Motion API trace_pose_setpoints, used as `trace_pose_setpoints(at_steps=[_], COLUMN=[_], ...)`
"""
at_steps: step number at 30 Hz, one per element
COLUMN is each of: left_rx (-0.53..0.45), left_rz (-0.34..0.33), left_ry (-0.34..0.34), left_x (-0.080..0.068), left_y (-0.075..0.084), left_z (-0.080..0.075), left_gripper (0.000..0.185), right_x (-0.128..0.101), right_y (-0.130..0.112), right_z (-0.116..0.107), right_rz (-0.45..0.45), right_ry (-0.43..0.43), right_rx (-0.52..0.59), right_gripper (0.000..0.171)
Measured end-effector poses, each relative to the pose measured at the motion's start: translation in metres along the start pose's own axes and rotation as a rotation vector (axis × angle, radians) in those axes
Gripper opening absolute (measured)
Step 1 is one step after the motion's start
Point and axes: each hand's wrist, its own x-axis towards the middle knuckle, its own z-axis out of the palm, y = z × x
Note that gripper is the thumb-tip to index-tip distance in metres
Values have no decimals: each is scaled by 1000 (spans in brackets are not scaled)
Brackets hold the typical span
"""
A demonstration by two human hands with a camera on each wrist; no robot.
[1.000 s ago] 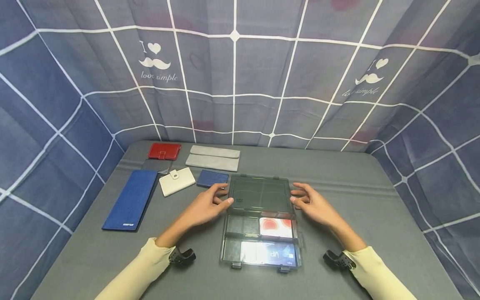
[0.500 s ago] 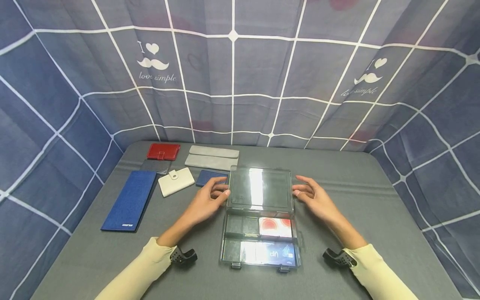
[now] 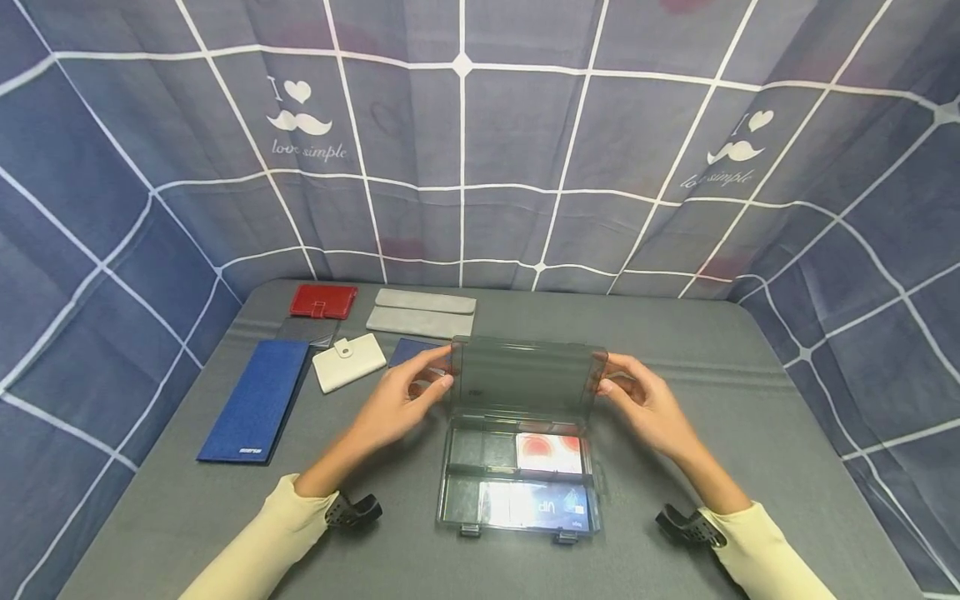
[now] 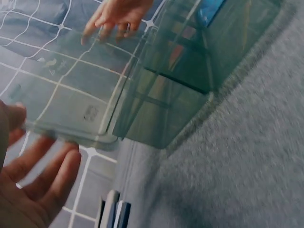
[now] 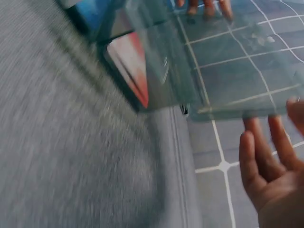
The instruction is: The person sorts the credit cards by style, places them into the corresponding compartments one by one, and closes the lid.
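hands (image 3: 390,404) (image 3: 648,404) tilt smoky clear plastic lid (image 3: 525,375).

box (image 3: 517,479): middle of the table (image 3: 750,433), close to the near edge
lid (image 3: 525,379): standing up at the box's far side, between the left hand (image 3: 397,404) and right hand (image 3: 648,404)
cards (image 3: 547,454): inside the box, in its right-hand compartments
wallets (image 3: 348,362): bunched at the far left of the table, left of the lid
long wallet (image 3: 255,400): leftmost, nearer than the others
pouch (image 3: 422,312): furthest back, behind the lid's left end
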Motion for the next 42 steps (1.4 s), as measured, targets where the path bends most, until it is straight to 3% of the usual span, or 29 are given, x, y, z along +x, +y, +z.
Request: trace_pose_setpoints(at_steps=[4, 8, 12, 16, 22, 27, 35, 42], left_rx=[50, 87, 175, 281, 435, 517, 747, 875], left_rz=[113, 265, 410, 503, 528, 512, 459, 480], left_ry=[-39, -112, -210, -294, -397, -429, -345, -268], left_x=[-7, -17, -31, -46, -65, -71, -81, -82], left_y=[0, -2, -3, -5, -3, -2, 15, 23], left_z=[-4, -7, -13, -17, -16, -10, 17, 33], left_gripper=[35, 31, 39, 42, 48, 64, 78, 77], right_x=[-13, -26, -38, -53, -70, -75, -81, -81], right_y=[-5, -7, -6, -9, -20, -23, -31, -28], right_z=[-4, -9, -12, -10, -3, 2, 19, 36], right_rz=[-99, -240, -402, -438, -423, -455, -509, -576], right_ry=[-50, -170, -300, -378, -436, -443, -419, -406], right_rx=[-46, -99, -98, -161, -440, -577, -692, -721], right_gripper=[33, 48, 60, 59, 50, 59, 69, 66])
